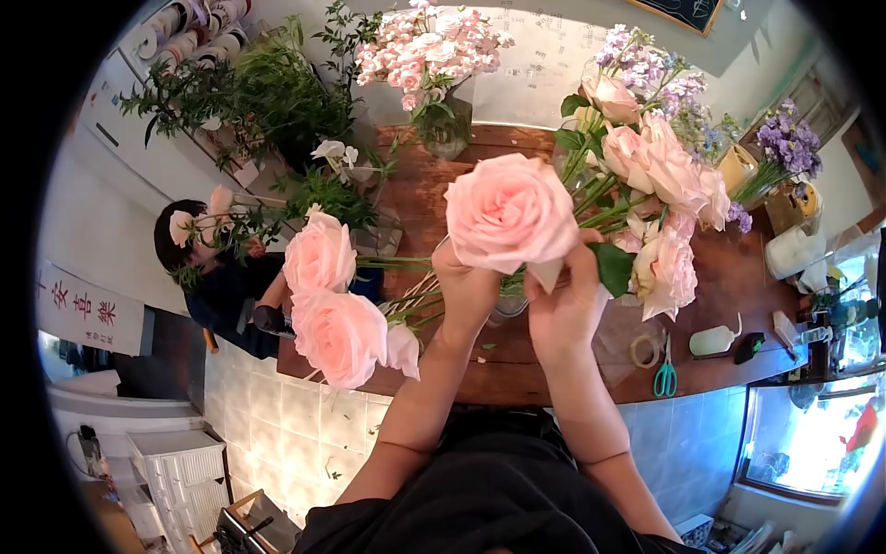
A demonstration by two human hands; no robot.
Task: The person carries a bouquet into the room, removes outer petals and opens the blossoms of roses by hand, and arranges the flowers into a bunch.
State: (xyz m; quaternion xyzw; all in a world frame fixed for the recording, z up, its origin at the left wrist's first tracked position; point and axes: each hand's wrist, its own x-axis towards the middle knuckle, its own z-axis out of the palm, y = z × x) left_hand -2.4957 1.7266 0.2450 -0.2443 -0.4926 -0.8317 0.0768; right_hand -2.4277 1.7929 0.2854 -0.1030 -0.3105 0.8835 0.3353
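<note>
A large open pink rose [510, 214] faces up at me above the wooden table. My left hand [464, 288] is closed around its underside from the left; the bloom hides the fingertips. At the rose's lower right edge, my right hand [569, 300] pinches an outer petal [546, 274] between thumb and fingers. A green leaf [612, 270] shows just beside that hand. Several more pink roses [340, 337] lie to the left, their stems pointing toward the table's middle. On the right stands a thick bunch of pink roses [660, 166].
Teal scissors [664, 377], a tape roll [644, 351] and a white squeeze bottle [715, 337] lie near the table's [517, 374] right front edge. Behind stands a glass vase [446, 129] of small pink flowers. Purple flowers [787, 143] are at far right. Another person [231, 300] is at left.
</note>
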